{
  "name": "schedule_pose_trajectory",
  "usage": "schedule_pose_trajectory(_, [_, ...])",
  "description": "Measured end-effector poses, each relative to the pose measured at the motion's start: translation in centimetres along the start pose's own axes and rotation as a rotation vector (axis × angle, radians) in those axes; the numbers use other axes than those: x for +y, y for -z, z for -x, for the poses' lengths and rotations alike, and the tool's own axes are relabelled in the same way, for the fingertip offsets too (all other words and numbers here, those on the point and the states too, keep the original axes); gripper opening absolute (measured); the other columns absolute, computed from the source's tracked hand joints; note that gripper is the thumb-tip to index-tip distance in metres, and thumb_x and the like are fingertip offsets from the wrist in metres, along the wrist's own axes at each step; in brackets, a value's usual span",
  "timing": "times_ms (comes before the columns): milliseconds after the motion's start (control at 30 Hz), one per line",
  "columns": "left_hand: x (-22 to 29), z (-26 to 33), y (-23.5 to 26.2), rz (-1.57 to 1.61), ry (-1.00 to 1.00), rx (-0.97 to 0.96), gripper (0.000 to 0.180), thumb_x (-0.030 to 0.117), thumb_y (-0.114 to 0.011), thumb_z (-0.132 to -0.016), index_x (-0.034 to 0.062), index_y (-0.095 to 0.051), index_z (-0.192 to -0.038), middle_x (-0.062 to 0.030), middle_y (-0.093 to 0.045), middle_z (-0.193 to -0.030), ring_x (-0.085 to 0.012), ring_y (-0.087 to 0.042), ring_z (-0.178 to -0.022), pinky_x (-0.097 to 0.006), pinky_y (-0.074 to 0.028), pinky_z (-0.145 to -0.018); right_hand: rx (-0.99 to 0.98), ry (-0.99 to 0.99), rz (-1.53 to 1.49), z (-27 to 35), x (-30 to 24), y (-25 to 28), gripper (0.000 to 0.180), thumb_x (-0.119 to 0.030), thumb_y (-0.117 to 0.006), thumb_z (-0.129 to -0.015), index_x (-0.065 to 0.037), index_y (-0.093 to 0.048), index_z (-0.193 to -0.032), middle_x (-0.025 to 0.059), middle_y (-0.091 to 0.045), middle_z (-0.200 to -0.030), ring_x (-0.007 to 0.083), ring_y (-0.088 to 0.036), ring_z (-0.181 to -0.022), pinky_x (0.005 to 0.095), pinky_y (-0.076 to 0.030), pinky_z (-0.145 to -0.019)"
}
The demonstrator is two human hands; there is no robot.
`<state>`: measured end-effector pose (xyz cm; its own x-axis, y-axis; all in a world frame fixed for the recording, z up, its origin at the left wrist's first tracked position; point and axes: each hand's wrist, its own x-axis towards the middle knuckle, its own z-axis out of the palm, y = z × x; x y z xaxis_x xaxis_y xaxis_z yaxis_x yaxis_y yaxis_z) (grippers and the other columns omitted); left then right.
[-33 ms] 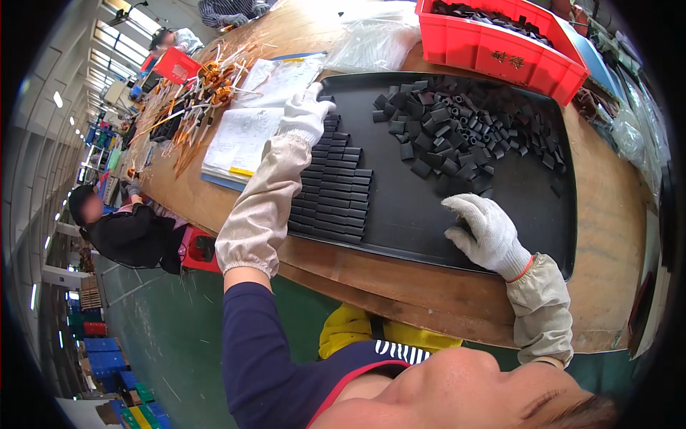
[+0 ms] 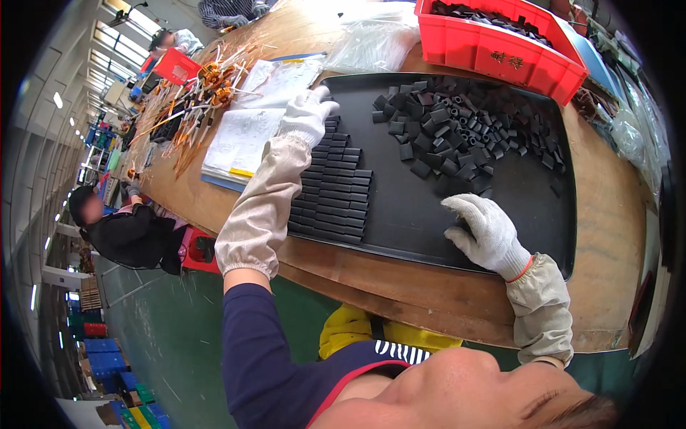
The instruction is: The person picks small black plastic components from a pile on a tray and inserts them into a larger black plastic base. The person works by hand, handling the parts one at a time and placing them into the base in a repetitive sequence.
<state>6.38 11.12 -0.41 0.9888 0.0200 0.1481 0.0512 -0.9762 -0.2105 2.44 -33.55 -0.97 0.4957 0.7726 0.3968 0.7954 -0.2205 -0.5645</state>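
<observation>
Both my hands wear white knit gloves and pale sleeve covers. My left hand (image 2: 307,116) is at the far end of the rows of black tubes (image 2: 332,189), on the left side of a black tray (image 2: 407,229). Its fingers are bent down over that end, and whatever they grip is hidden. The tubes lie side by side, roughly parallel. My right hand (image 2: 489,232) rests over the tray's near right part, fingers curved and thumb apart, with nothing seen between them. Beyond it spreads a loose heap of short black sleeves (image 2: 457,132).
A red bin (image 2: 500,53) of black pieces stands behind the tray. Papers (image 2: 246,139) lie to its left, by copper-coloured coils with wires (image 2: 214,79). Clear plastic bags (image 2: 375,43) lie at the back. A person in black (image 2: 136,232) sits at the left.
My left hand has shifted very slightly, its fingertips changing position at the far end of the tube rows. My right hand stays still.
</observation>
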Motion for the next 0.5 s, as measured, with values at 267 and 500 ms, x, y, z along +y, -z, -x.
schedule_pose_trajectory(267, [2.4,0.7,1.2,0.081,-0.158,0.135,0.037,0.005,-0.061,-0.09,0.0194,-0.069,-0.123,-0.0071,-0.07,-0.121,-0.0312,-0.061,-0.119,-0.042,-0.049,-0.104,0.022,0.02,0.011,0.1,0.3,-0.1,0.045,-0.012,-0.08,-0.08,-0.01,-0.065,-0.122,0.0121,-0.069,-0.117,0.0333,-0.068,-0.102,0.041,-0.055,-0.087])
schedule_pose_trajectory(500, [15.5,5.2,7.0,0.442,-0.524,0.312,0.047,0.014,-0.08,-0.079,0.0121,-0.066,-0.124,-0.0127,-0.068,-0.119,-0.0356,-0.061,-0.117,-0.045,-0.051,-0.102,0.021,0.062,0.038,0.4,0.6,0.1,0.025,-0.008,-0.075,-0.085,-0.007,-0.068,-0.109,0.0127,-0.071,-0.102,0.0343,-0.069,-0.092,0.0422,-0.055,-0.079])
